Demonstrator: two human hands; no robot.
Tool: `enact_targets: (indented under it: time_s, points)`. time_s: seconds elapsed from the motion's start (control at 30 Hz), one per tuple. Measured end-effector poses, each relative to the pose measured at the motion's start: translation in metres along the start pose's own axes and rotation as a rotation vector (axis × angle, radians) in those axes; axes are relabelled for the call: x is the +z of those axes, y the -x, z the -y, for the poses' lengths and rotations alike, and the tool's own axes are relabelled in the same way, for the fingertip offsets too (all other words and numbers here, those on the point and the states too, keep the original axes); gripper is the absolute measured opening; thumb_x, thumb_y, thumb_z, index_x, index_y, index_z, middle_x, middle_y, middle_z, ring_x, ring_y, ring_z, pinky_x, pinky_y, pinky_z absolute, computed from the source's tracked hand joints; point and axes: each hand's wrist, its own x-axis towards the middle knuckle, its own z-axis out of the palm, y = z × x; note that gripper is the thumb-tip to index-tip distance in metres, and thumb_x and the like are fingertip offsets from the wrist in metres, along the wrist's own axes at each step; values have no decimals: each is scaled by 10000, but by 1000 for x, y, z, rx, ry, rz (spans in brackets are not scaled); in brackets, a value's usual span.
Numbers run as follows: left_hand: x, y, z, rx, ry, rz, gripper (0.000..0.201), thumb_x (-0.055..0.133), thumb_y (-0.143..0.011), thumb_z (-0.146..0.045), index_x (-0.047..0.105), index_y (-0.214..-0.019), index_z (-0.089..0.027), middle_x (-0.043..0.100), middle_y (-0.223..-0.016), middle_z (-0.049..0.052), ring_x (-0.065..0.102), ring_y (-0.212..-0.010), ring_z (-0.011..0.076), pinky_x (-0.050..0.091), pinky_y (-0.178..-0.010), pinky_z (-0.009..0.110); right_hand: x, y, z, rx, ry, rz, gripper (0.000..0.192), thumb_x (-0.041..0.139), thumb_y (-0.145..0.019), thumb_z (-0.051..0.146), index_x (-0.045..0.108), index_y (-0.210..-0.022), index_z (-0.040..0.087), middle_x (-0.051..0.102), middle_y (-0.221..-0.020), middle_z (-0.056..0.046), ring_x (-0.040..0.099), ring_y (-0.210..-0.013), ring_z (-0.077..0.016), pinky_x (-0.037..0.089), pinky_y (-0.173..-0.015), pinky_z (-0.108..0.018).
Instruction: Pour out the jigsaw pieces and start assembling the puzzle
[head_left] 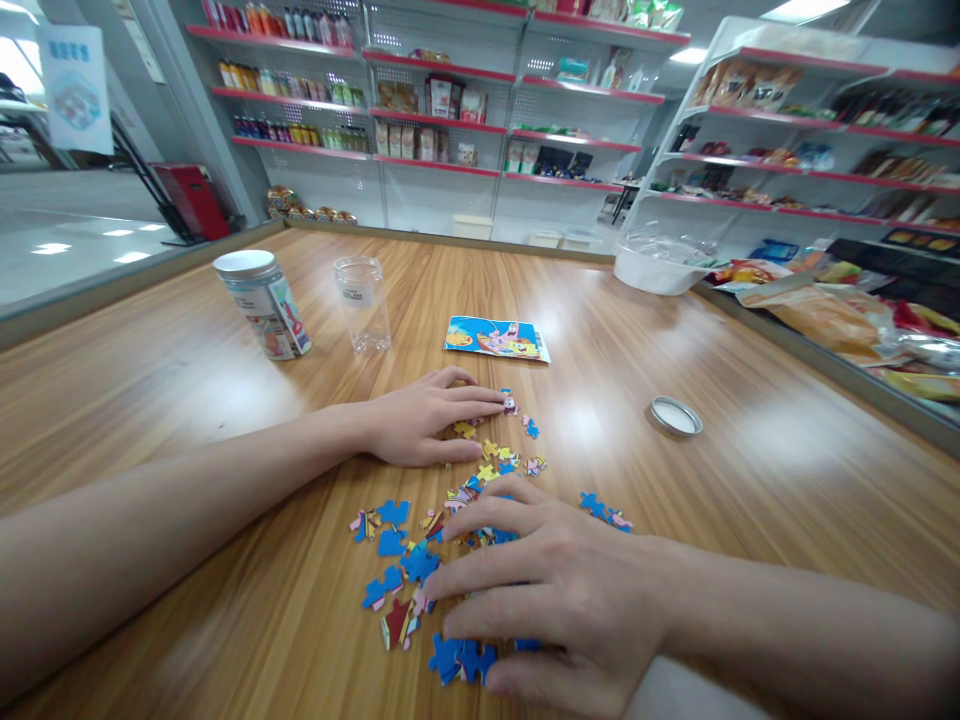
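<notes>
Loose jigsaw puzzle pieces (420, 563), mostly blue with some yellow, pink and red ones, lie scattered on the wooden table (225, 620). My left hand (431, 418) rests flat over the far end of the pieces, fingers stretched to the right, its fingertips by a small piece with a printed figure (509, 403). Nearer to me, my right hand (559, 590) is spread palm down over the thick of the pile and hides part of it. No piece shows held in either hand. Beyond the hands lies a cartoon picture card (495, 338).
At the back left stand a printed jar with a white lid (262, 305) and a clear plastic jar (364, 305). A round metal-rimmed lid (676, 416) lies to the right. A white basket (660, 262) sits at the far right corner, and stocked shelves (442, 90) line the wall.
</notes>
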Motion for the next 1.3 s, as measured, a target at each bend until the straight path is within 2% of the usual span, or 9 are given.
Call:
enact_targets:
  time_s: [0.1, 0.27, 0.4, 0.67, 0.77, 0.9, 1.03, 1.13, 1.3]
  points:
    - [0, 0, 0, -3, -2, 2, 598, 486, -978, -480, 380, -1498, -206, 447, -1513, 66, 364, -1329, 296, 311, -1147, 480, 0, 1, -1, -17, 10, -34, 217, 559, -926, 328, 685, -969, 157, 719, -1181, -8, 545, -1166, -214, 371, -1013, -384]
    - [0, 0, 1, 10, 2, -8, 584, 490, -978, -474, 389, -1491, -213, 449, -1512, 61, 365, -1328, 293, 313, -1144, 483, -1, 3, -7, -2, 39, -215, 149, 579, -901, 244, 673, -818, 164, 769, -969, -9, 622, -1024, -207, 419, -946, -373]
    - [1, 0, 1, 17, 2, -15, 580, 489, -978, -476, 394, -1487, -213, 451, -1510, 61, 376, -1317, 294, 317, -1142, 488, -4, 3, -10, 79, 93, -331, 116, 570, -860, 147, 653, -778, 155, 766, -870, -26, 636, -911, -197, 442, -839, -374]
    - [1, -1, 1, 17, -2, -17, 586, 484, -978, -479, 396, -1486, -202, 469, -1496, 68, 377, -1317, 292, 318, -1144, 482, -4, 4, -14, 83, 90, -296, 125, 561, -855, 146, 647, -765, 158, 765, -897, -36, 630, -898, -200, 438, -822, -384]
    - [1, 0, 1, 7, 2, -18, 593, 488, -976, -480, 394, -1488, -197, 474, -1492, 69, 376, -1320, 293, 312, -1149, 486, -4, 5, -14, 53, 83, -234, 128, 561, -871, 171, 653, -782, 163, 765, -952, -36, 627, -940, -203, 430, -856, -387]
    - [2, 0, 1, 16, 7, -24, 584, 493, -976, -469, 392, -1490, -211, 474, -1492, 66, 378, -1321, 294, 318, -1145, 485, -4, 5, -13, 57, 97, -149, 142, 570, -902, 238, 681, -944, 160, 733, -1124, -47, 572, -1103, -224, 409, -945, -401]
    - [3, 1, 2, 13, 13, -28, 569, 488, -980, -448, 389, -1492, -222, 479, -1488, 69, 382, -1325, 297, 326, -1138, 494, -3, 6, -11, 91, 94, -29, 311, 552, -951, 382, 645, -1142, 154, 649, -1300, -55, 479, -1242, -240, 364, -1045, -421]
    - [3, 1, 2, 11, 27, -35, 555, 490, -980, -435, 399, -1486, -224, 487, -1482, 69, 391, -1320, 295, 335, -1132, 497, -4, 6, -10, 108, 104, 10, 365, 518, -968, 431, 634, -1183, 159, 567, -1395, -78, 434, -1281, -252, 345, -1073, -430]
    - [2, 1, 2, 15, 32, -42, 556, 500, -977, -430, 398, -1487, -235, 488, -1482, 62, 394, -1317, 293, 335, -1132, 494, -6, 6, -8, 139, 132, 81, 409, 478, -977, 493, 588, -1285, 247, 453, -1468, -105, 418, -1293, -261, 334, -1074, -479]
